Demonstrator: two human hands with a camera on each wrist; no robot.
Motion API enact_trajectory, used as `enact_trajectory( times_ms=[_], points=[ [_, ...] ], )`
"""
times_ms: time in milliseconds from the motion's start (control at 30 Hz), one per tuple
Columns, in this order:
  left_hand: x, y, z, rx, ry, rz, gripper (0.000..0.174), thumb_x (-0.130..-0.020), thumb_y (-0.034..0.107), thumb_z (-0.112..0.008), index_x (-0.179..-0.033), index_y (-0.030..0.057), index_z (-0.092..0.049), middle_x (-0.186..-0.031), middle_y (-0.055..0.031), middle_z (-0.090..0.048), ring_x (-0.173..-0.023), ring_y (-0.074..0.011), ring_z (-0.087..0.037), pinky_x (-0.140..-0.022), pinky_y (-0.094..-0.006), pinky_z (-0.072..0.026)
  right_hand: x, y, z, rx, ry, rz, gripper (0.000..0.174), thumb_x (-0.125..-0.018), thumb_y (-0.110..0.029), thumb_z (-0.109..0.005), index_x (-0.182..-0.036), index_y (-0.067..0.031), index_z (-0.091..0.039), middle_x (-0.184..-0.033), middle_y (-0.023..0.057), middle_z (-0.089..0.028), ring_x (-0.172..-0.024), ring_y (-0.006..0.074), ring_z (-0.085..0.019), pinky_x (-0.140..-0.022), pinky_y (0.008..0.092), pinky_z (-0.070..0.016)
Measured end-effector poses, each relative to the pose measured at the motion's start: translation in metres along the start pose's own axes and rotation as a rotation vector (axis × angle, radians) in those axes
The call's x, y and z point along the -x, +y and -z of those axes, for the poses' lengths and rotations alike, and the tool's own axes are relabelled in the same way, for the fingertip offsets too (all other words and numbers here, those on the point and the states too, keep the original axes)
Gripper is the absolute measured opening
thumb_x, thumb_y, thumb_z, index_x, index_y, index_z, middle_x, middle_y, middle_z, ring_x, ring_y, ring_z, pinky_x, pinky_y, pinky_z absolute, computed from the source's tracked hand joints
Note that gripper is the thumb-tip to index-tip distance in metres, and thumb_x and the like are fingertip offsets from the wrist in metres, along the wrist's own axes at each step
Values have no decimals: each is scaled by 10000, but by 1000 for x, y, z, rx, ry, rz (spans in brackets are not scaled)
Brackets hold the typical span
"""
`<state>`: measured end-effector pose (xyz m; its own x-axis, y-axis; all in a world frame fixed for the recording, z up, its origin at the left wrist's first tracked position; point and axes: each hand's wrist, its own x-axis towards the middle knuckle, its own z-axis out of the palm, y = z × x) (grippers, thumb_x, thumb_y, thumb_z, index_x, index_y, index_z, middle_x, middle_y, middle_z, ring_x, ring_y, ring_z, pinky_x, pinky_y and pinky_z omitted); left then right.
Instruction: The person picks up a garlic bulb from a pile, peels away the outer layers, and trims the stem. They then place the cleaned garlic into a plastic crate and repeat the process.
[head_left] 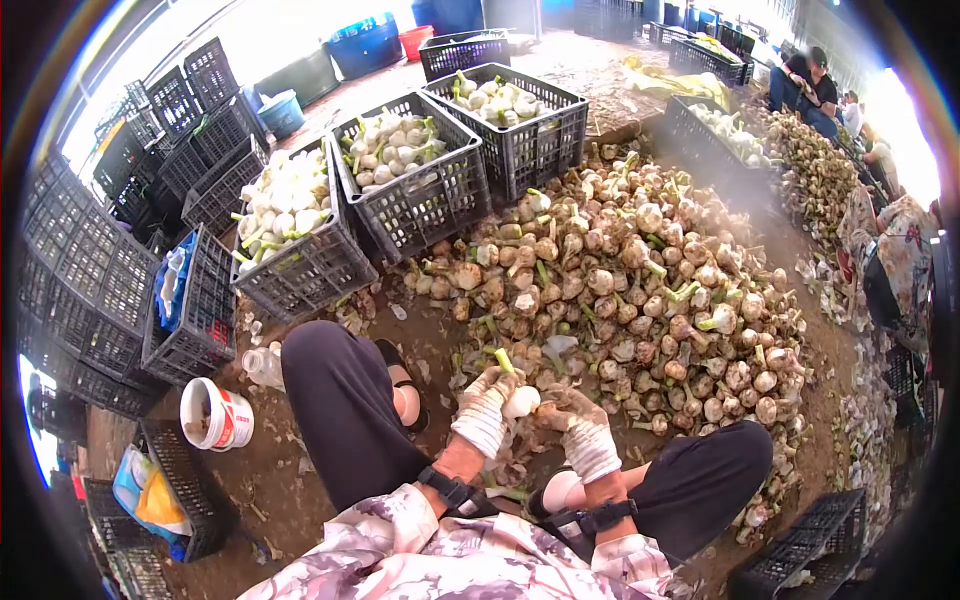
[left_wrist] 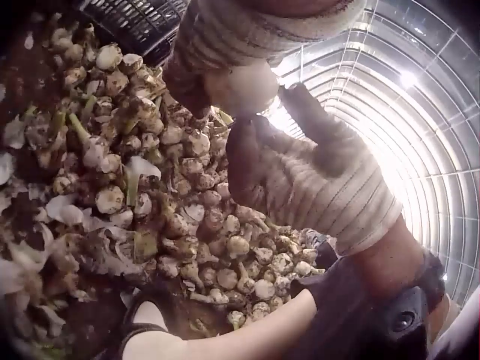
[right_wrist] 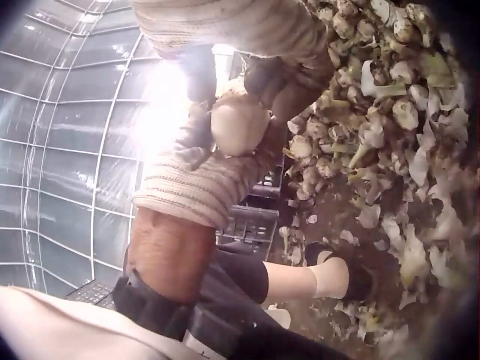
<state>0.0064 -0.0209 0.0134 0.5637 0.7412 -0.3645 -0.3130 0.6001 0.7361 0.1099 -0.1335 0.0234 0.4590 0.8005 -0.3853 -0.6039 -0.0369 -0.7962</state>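
In the head view, a peeled white garlic bulb with a short green stem is held between the hands, over the near edge of a heap of unpeeled garlic. My left hand, in a dirty striped glove, grips the bulb with its stem pointing up. From the other side my gloved right hand pinches at the bulb's root end with thumb and fingers. Up close in the right wrist view, the bulb looks smooth and white, with brownish skin near the right fingertips.
Black crates of peeled garlic stand beyond the left knee. Stacked crates line the left side, near a white bucket. Loose skins litter the ground. Another person sits at the far right.
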Motion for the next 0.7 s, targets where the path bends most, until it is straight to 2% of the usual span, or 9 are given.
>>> enact_trajectory(
  times_ms=[33, 133, 267, 333, 367, 400, 467, 500, 700],
  points=[
    [-2, 0, 0, -28, 12, -5, 124, -832, 90, -568, -933, 20, -575, -846, -39, -603, -728, -111, -553, -647, -251, -486, 1, -1, 3, -65, 7, -44, 389, -719, -34, -671, -1077, -7, -522, -909, 69, -603, -717, 144, -590, -621, 261, -508],
    [-2, 1, -1, -95, -2, -44, 122, -832, 78, -562, -938, 18, -571, -855, -48, -603, -738, -122, -554, -663, -248, -475, 4, -5, -1, 89, 52, 190, 405, -720, 14, -646, -1101, 0, -509, -891, 62, -604, -720, 131, -579, -644, 247, -496],
    [4, -3, -12, -496, -16, -325, 130, -825, 53, -556, -943, -1, -546, -807, -48, -580, -724, -120, -565, -630, -249, -484, 10, 2, -22, 295, 147, 413, 426, -722, 26, -629, -1122, -20, -492, -895, 66, -601, -769, 123, -564, -666, 248, -468],
    [6, -11, -13, -562, -106, -479, 153, -817, 43, -562, -961, -2, -532, -828, -50, -581, -739, -110, -555, -642, -239, -473, -3, 16, -17, 999, 357, 750, 433, -739, -26, -636, -1141, -24, -476, -929, 73, -588, -718, 140, -576, -606, 237, -465],
    [6, -12, -11, -739, -122, -571, 200, -808, 57, -587, -983, -7, -514, -841, -49, -581, -735, -113, -556, -641, -245, -478, -4, 19, -14, 711, 274, 618, 429, -751, -55, -638, -1146, -22, -474, -938, 71, -585, -727, 142, -582, -600, 237, -473],
    [8, -10, -13, -647, -87, -447, 197, -806, 65, -593, -975, -6, -519, -837, -46, -581, -726, -110, -554, -634, -245, -478, -3, 17, -16, 426, 189, 480, 428, -762, -83, -639, -1150, -20, -471, -947, 70, -583, -736, 145, -587, -594, 237, -482],
    [12, -2, -21, -460, -12, -200, 193, -803, 81, -607, -958, -6, -530, -828, -41, -581, -708, -104, -551, -618, -243, -479, 8, -9, -15, -36, 134, 37, 420, -781, -110, -630, -1157, -17, -468, -951, 63, -579, -749, 134, -586, -568, 241, -500],
    [15, 1, -24, -426, 13, -144, 178, -801, 101, -620, -928, 2, -547, -811, -36, -586, -697, -100, -556, -596, -239, -481, 5, -7, -10, -115, 116, -29, 407, -786, -105, -622, -1154, -21, -472, -948, 55, -575, -736, 117, -580, -551, 231, -507],
    [17, 4, -24, -335, 24, 2, 157, -799, 118, -627, -905, 21, -563, -821, -40, -601, -690, -96, -561, -580, -231, -481, 2, -1, -8, 9, 71, -26, 372, -780, -99, -625, -1119, -21, -491, -908, 57, -582, -737, 128, -587, -550, 241, -512]
  ],
)
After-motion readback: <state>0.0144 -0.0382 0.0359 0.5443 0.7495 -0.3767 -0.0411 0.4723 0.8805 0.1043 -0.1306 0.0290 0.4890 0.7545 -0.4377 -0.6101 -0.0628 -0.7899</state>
